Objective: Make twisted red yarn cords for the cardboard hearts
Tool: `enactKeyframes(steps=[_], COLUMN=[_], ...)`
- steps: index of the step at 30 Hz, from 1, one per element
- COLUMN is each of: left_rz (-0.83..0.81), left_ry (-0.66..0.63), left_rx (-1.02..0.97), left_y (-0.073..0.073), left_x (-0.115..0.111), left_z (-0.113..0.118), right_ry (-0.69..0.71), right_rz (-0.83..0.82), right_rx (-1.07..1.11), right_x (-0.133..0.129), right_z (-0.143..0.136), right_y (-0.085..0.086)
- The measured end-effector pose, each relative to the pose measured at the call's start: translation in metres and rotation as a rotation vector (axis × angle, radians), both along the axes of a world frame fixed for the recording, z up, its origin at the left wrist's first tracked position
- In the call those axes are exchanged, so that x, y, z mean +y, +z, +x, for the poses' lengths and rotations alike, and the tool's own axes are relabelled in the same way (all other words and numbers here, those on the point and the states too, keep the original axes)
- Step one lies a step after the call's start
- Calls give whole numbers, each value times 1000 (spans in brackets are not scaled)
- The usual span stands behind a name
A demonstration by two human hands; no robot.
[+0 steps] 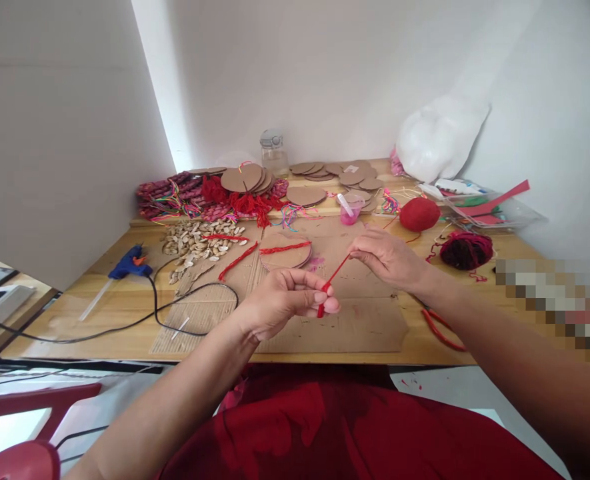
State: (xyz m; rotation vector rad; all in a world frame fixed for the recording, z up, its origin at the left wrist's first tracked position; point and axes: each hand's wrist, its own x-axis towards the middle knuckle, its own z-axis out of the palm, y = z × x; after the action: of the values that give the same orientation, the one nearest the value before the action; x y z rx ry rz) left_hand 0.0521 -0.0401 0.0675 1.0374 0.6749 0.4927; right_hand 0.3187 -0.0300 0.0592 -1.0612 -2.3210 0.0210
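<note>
Near the middle of the view, my left hand [287, 300] pinches a small bundle of red yarn [321, 310] between thumb and fingers. My right hand [387, 257], up and to the right, is closed on a strand of the same yarn, which runs taut between the hands. Both hands are above a flat cardboard sheet [365, 327]. Behind them a cardboard disc [285, 260] has a red yarn twist [287, 248] across it. Another red twist [239, 261] lies left of the disc. A red yarn ball [419, 214] sits behind my right hand.
Peanut shells [199, 243] and a blue glue gun [131, 263] with a looping cord are at left. Cardboard discs [245, 179], braided yarn [175, 197] and a jar [273, 153] stand behind. At right are a dark yarn ball [467, 250], a clear tray [515, 217] and red-handled scissors [442, 330].
</note>
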Motion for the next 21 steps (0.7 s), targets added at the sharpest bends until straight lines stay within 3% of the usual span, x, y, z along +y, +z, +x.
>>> enactKeyframes(steps=[6,9,11,14,18,21], left_rz=[-90,-107,-117,-124,-131,-142], left_ry=[-11,14,30,36,21,10], left_rx=[-11,-5,2,18,38,40], left_y=[3,7,9,7,-1,-5], left_x=[5,7,9,12,20,26], left_z=[-7,-11,-14,-16,-11,-1], right_ry=[-239,-358,-453,-619,-715,-814], right_rz=[-2,-2,22,-13,-608,-775], right_rx=[-157,-189,-192,-216,-321,-257], right_x=[37,34,16,-33,-104,-132], right_z=[65,81,83,79,78,84], right_y=[-17,-17,-13,-5,-10,-23])
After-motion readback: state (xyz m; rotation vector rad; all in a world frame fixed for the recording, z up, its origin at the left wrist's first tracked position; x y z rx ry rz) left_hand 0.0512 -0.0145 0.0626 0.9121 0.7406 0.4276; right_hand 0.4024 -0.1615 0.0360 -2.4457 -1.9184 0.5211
